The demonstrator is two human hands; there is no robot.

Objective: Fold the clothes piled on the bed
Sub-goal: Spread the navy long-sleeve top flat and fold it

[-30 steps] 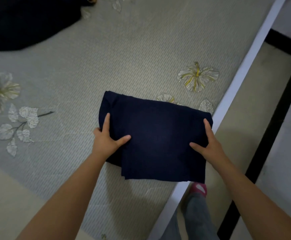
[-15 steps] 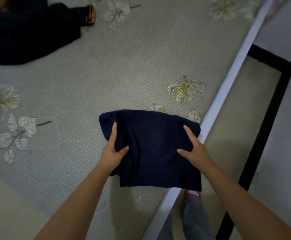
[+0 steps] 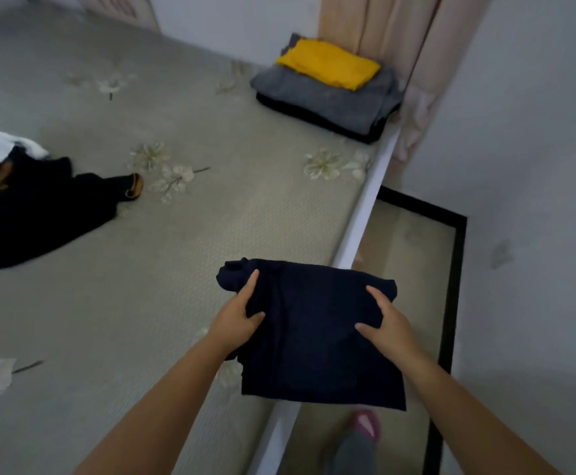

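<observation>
Hands (image 3: 236, 325) (image 3: 387, 325) gripping navy garment (image 3: 314, 334) over bed edge (image 3: 358, 234)

Peach curtain (image 3: 392, 46) hangs at the far corner, its lower edge bunched against a pale grey wall (image 3: 526, 132). Floor beside the bed: beige tile (image 3: 413, 255) with a black border strip (image 3: 451, 296). Pink slipper (image 3: 365, 425) at bottom, grey trouser leg (image 3: 353, 454) above it. Wooden panel (image 3: 125, 8), upper left, blurred.

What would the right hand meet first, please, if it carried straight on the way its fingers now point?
Probably the stack of folded clothes at the bed's far corner; the right hand, gripping the folded navy garment, points roughly there, though depth is unclear.
</observation>
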